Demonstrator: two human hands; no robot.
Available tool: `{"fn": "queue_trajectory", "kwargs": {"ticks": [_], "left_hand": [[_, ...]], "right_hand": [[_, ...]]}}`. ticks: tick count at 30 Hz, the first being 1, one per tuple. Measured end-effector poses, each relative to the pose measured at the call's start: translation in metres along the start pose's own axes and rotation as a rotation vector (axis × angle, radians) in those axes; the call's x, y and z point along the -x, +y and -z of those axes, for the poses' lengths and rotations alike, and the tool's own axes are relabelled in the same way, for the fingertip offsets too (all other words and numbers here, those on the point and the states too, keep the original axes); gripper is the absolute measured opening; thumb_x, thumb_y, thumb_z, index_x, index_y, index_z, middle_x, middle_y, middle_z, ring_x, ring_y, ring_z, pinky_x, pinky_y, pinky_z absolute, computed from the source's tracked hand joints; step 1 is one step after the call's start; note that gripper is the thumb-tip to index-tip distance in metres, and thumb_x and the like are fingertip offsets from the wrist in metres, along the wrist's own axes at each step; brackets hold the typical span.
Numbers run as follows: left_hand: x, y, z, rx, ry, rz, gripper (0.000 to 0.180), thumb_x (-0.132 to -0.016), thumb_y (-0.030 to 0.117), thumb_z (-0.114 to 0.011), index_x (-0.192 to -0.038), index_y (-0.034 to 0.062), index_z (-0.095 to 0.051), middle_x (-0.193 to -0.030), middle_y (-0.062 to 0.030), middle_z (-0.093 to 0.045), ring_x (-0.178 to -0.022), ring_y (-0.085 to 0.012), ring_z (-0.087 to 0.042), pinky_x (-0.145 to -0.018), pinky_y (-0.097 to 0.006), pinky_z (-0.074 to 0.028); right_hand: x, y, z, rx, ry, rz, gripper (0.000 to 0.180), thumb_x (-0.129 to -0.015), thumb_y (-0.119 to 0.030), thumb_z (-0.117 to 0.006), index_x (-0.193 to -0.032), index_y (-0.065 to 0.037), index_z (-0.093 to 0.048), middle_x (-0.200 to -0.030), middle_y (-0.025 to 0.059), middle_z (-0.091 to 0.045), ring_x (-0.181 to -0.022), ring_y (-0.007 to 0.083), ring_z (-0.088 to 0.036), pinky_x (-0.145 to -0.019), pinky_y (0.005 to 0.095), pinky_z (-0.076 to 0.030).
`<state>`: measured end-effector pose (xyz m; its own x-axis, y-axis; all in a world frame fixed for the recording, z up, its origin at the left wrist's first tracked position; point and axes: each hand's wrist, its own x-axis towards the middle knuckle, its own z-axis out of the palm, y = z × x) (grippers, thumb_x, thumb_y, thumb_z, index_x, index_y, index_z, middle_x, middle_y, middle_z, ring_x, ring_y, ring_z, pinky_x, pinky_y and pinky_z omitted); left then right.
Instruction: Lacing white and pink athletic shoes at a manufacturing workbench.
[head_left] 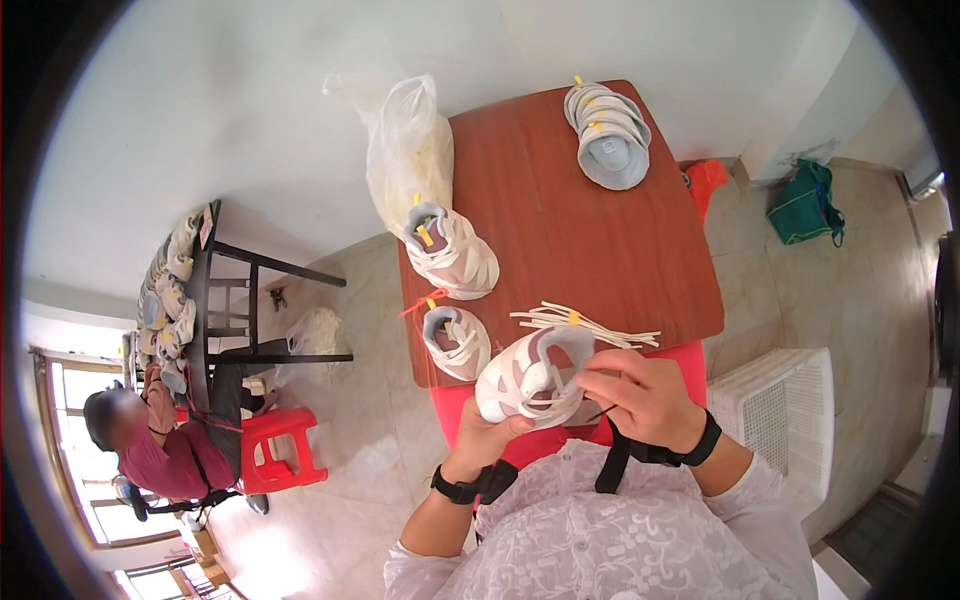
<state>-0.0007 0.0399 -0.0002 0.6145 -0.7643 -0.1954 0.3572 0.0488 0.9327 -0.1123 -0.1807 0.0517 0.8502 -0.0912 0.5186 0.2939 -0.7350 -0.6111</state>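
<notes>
I'm cupping a small white-and-pink shoe (pixel 530 378) from below with my left hand (pixel 487 430), fingers wrapped around its toe end, holding it up just over the near edge of the brown table (pixel 600 240). My right hand (pixel 645 398) is sitting against the shoe's open top, fingers curled narrow and pinching what looks like a thin dark lace end; too small to be sure. Both wrists are wearing black bands.

Just beyond the shoe, a bundle of pale laces (pixel 585 325) tied with a yellow tag is lying on the table, near my right hand. Left of it, two more shoes of the same kind: one (pixel 457 342) near the table's front-left corner with a red tie beside it, another (pixel 452 250) farther back with a yellow tag. A clear plastic bag (pixel 408 150) is standing at the far-left corner, touching that farther shoe. A stack of grey shoes (pixel 608 135) is lying at the far end, well apart.

A red stool (pixel 285 450) is standing on the floor to my left, beside another person (pixel 150 445) sitting at a dark table (pixel 215 300) lined with more shoes. A white crate (pixel 785 415) is sitting on the floor at my right, a green bag (pixel 805 205) farther off.
</notes>
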Motion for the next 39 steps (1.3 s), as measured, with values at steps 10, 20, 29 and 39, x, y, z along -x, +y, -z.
{"fn": "queue_trajectory", "kwargs": {"ticks": [10, 20, 29, 39], "left_hand": [[-0.001, 0.004, 0.007, -0.233, 0.011, -0.243, 0.059, -0.075, 0.013, -0.083, -0.127, 0.0007, -0.057, -0.128, -0.0127, -0.059, -0.116, -0.0221, -0.057, -0.099, -0.036, -0.045], [-0.001, 0.001, -0.002, -0.073, 0.127, -0.101, 0.042, -0.085, 0.008, -0.074, -0.123, 0.0004, -0.059, -0.116, -0.0046, -0.065, -0.106, -0.0135, -0.059, -0.092, -0.03, -0.048], [-0.002, -0.011, -0.005, -0.075, 0.173, 0.033, 0.041, -0.087, 0.017, -0.073, -0.122, 0.0003, -0.059, -0.113, -0.0055, -0.066, -0.102, -0.0137, -0.061, -0.087, -0.029, -0.049], [0.0, -0.014, -0.008, -0.082, 0.164, -0.105, 0.032, -0.088, 0.01, -0.07, -0.118, -0.0003, -0.061, -0.111, -0.0052, -0.067, -0.099, -0.0131, -0.062, -0.085, -0.028, -0.051]], "right_hand": [[0.008, 0.001, -0.006, -0.093, 0.135, -0.087, 0.027, -0.074, -0.005, -0.074, -0.099, -0.011, -0.067, -0.084, 0.0028, -0.06, -0.064, 0.0192, -0.061, -0.051, 0.0298, -0.048], [-0.002, -0.015, -0.021, -0.008, -0.097, -0.148, 0.041, -0.079, -0.012, -0.072, -0.118, -0.014, -0.063, -0.078, 0.0027, -0.048, -0.058, 0.0177, -0.056, -0.047, 0.0318, -0.044], [-0.003, -0.002, -0.043, -0.01, -0.092, -0.262, 0.028, -0.074, -0.01, -0.076, -0.1, -0.014, -0.067, -0.086, 0.0036, -0.053, -0.065, 0.0178, -0.059, -0.051, 0.031, -0.047], [0.01, -0.005, -0.057, -0.142, -0.019, -0.253, 0.02, -0.074, -0.004, -0.071, -0.092, -0.008, -0.063, -0.091, 0.0045, -0.055, -0.069, 0.0215, -0.063, -0.055, 0.033, -0.051]]}}
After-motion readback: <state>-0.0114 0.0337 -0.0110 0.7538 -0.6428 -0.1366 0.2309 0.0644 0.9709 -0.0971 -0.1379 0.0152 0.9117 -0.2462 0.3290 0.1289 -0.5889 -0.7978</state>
